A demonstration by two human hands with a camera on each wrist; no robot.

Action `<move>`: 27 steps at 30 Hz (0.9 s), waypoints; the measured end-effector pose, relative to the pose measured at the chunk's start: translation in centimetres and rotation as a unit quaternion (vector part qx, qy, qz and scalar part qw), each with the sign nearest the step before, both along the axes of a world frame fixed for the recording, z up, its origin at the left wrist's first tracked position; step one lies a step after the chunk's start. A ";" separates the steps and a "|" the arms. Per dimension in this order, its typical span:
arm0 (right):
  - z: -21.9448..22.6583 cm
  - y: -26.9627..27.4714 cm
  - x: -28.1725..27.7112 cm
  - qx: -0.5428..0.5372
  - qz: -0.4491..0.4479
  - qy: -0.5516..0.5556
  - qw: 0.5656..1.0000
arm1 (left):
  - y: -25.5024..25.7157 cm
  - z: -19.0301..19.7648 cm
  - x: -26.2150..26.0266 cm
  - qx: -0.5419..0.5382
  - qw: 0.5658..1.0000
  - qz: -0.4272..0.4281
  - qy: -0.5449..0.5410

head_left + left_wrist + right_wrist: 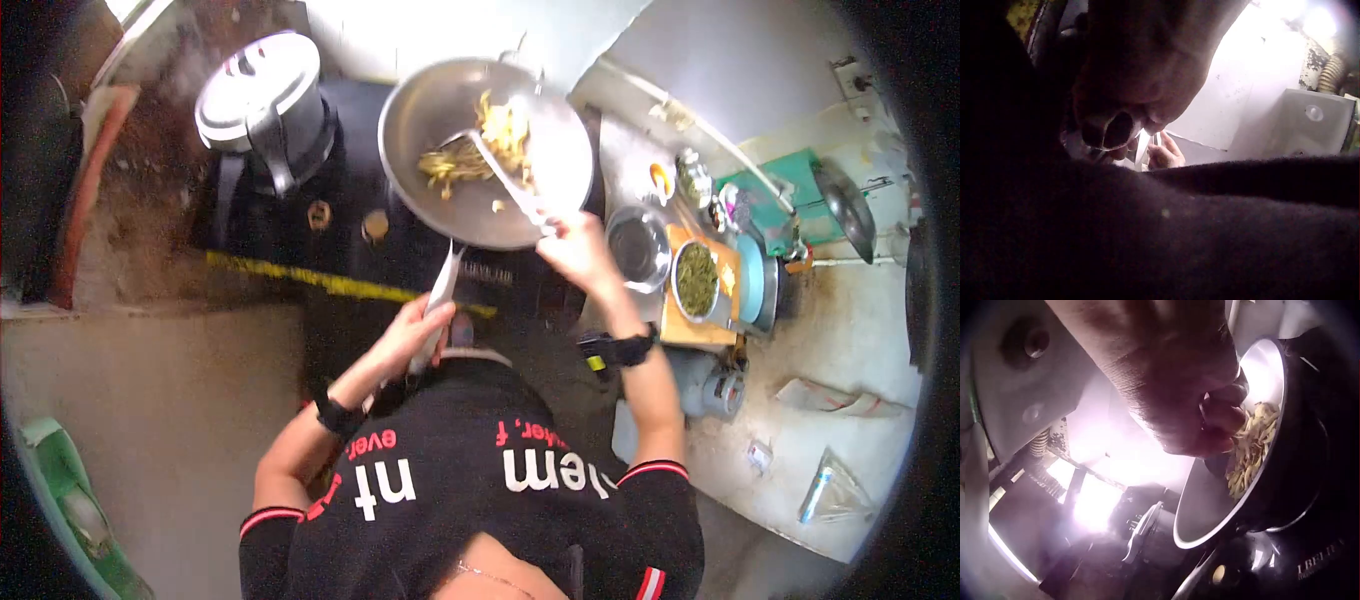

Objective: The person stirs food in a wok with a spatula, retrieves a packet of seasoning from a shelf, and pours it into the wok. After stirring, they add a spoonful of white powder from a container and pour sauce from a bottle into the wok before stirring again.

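Observation:
On the stove sits a shiny metal wok [408,115], its long handle [443,285] pointing toward the person. My left hand [405,338] is wrapped around that handle; in the left wrist view the handle's end [1107,130] pokes out under the left hand [1147,81]. With curled fingers, my right hand [582,255] grips a metal spatula [508,182] over the wok's near right rim. The spatula's blade lies among pale yellow and darker greenish shreds of food [505,130]. In the right wrist view the right hand [1172,381] hides most of the spatula, with food shreds [1254,447] beyond it.
A lidded metal pot [262,95] stands on the black stove [350,170] at the left. To the right, a bowl of green shreds [697,280] sits on a wooden board [700,332], near a clear bowl [640,252] and several jars. A green crate [65,480] is at lower left.

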State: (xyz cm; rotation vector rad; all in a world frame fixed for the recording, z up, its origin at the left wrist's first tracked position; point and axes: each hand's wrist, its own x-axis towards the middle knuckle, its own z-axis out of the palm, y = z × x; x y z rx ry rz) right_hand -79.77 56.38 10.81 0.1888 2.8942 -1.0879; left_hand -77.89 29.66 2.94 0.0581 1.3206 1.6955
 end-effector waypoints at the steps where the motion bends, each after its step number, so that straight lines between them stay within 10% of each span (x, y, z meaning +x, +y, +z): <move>1: -1.1 2.3 1.3 -0.108 0.013 0.025 0.994 | -0.1 0.1 -0.2 0.002 1.000 -0.011 -0.003; 5: 8.2 2.0 5.7 -0.130 -0.016 -0.138 0.982 | -0.3 0.7 -0.6 0.025 0.999 -0.036 -0.018; 14: 1.3 1.8 2.7 -0.090 -0.059 -0.018 0.994 | -0.3 1.4 -1.1 -0.025 0.997 -0.076 0.010; 22: -1.7 -0.3 -1.0 0.182 -0.053 0.028 0.982 | -0.7 1.4 -1.0 -0.002 0.997 -0.072 0.003; 25: -2.2 1.3 2.8 -0.126 -0.064 0.009 0.990 | -0.5 0.9 -0.8 0.031 0.998 -0.061 0.000; 27: 3.0 1.5 4.5 -0.073 -0.068 -0.109 0.989 | -0.6 0.6 -1.0 0.027 0.997 -0.067 0.007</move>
